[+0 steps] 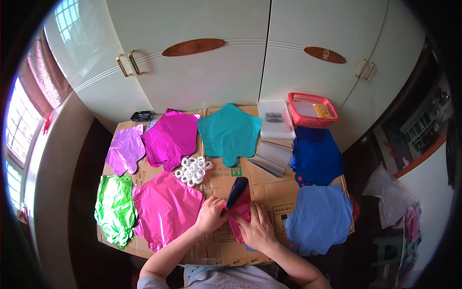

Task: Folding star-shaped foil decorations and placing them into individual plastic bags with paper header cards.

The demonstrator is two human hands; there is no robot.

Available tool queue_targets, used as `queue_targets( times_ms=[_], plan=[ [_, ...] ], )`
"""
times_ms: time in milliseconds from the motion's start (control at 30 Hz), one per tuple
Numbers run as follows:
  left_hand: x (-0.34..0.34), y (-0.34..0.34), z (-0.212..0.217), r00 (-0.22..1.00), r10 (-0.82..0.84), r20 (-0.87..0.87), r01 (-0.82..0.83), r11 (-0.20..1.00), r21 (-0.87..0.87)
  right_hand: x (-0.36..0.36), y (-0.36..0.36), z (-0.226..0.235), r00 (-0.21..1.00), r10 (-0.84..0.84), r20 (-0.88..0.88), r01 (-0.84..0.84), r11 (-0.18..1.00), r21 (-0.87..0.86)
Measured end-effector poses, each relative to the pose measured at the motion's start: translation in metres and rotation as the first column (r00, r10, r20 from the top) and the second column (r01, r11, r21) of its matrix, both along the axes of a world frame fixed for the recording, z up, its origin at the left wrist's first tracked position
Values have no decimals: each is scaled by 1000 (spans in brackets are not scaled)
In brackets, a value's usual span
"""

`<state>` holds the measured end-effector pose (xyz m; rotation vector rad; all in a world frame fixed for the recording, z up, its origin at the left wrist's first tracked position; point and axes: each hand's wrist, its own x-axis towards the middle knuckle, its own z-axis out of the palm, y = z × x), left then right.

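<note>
At the near middle of the cardboard, a partly folded pink foil balloon (245, 212) lies between my hands. A dark blue strip with a rounded end (237, 191) stands up out of it. My left hand (212, 215) is closed at the fold's left edge, fingertips pinching the foil beside the strip's base. From the right, my right hand (258, 227) grips the pink foil, its fingers bent over the top. What lies under the fingers is hidden. Just left of my left hand is a flat stack of pink foil balloons (168, 207).
Around the cardboard (260, 180) lie green (115, 209), lilac (125, 149), magenta (172, 135), teal (230, 132), dark blue (317, 154) and light blue foil stacks (320, 219). White rings (193, 171), grey strips (273, 155), clear bags (275, 118) and a red basket (313, 111) sit among them. Cabinets (192, 72) stand behind.
</note>
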<state>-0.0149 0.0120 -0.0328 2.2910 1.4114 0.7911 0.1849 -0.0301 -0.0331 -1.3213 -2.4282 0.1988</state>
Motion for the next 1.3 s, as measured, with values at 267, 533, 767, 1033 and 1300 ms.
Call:
queue_targets(
  times_ms=[267,533,767,1033,1300],
  plan=[
    [0,-10,4,995,-79,-62,83,994,70,2,0,-2,1000,7,-30,-6,999,43],
    [-8,-8,2,963,-258,-83,266,958,107,3,-1,-7,1000,-8,-27,9,998,56],
    [-13,-7,8,912,-329,-243,378,905,196,9,-1,-1,999,-1,-52,0,1000,-27],
    [-16,-10,14,870,-330,-366,418,888,193,17,-5,-10,997,68,-36,-69,997,-25],
    [-15,-18,22,843,-318,-433,438,874,211,35,1,-2,953,238,186,-191,952,-238]
  ],
)
